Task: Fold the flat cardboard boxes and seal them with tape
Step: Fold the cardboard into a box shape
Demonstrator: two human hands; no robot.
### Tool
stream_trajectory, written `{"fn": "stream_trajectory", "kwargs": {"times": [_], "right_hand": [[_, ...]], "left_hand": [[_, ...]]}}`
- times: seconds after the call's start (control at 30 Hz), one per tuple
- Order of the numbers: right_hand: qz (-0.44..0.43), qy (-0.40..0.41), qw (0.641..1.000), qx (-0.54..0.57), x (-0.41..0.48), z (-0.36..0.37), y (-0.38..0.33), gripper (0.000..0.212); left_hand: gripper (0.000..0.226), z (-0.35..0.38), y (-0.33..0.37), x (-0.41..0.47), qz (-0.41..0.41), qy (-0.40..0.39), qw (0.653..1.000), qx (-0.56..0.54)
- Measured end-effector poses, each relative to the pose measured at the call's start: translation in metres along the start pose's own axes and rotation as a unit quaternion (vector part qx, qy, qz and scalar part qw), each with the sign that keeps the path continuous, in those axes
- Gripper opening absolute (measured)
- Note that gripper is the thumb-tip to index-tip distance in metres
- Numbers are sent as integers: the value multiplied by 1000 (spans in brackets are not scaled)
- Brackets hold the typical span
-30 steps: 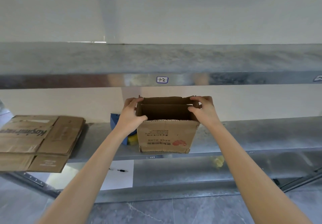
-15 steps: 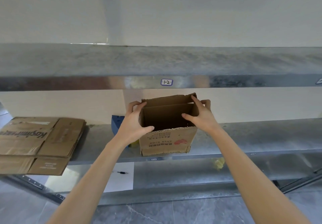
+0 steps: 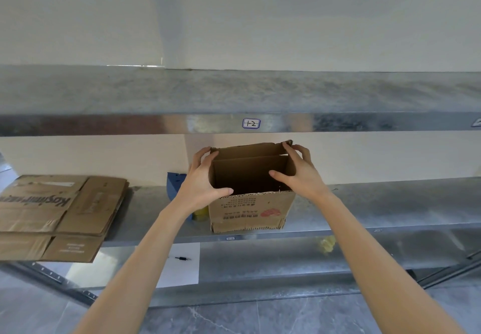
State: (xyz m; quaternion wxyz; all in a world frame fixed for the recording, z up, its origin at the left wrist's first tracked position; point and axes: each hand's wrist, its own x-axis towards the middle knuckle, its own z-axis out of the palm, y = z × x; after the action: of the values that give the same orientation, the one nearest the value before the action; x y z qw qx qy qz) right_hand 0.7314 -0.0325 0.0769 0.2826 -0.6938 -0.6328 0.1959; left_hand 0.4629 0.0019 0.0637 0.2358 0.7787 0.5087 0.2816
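A small brown cardboard box (image 3: 251, 211) with red and black print stands upright on the middle metal shelf (image 3: 377, 203), its top open. My left hand (image 3: 201, 180) grips the box's left wall, thumb on the front rim. My right hand (image 3: 299, 172) holds the right wall, thumb reaching inside, fingers on the raised back flap. A stack of flat cardboard boxes (image 3: 59, 211) lies on the shelf to the left, overhanging its front edge.
A blue object (image 3: 175, 182) and something yellow sit behind my left wrist. The upper shelf (image 3: 234, 94), labelled 1-2, hangs close above the box. On the lower shelf lie a white sheet (image 3: 182, 266) with a small black item and a yellow scrap (image 3: 326, 245).
The box has turned slightly and tilted, its back flap standing up more. My right thumb has moved further inside the opening; the left hand slid down onto the front rim.
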Motion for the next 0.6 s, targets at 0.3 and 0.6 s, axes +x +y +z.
{"fn": "stream_trajectory", "kwargs": {"times": [0.3, 0.6], "right_hand": [[-6, 13, 1000, 17, -4, 5, 3, 80], [9, -13, 994, 108, -15, 2, 2, 64]], "left_hand": [[99, 12, 3, 3, 3, 53, 999, 6], [84, 8, -2, -4, -8, -61, 996, -66]]}}
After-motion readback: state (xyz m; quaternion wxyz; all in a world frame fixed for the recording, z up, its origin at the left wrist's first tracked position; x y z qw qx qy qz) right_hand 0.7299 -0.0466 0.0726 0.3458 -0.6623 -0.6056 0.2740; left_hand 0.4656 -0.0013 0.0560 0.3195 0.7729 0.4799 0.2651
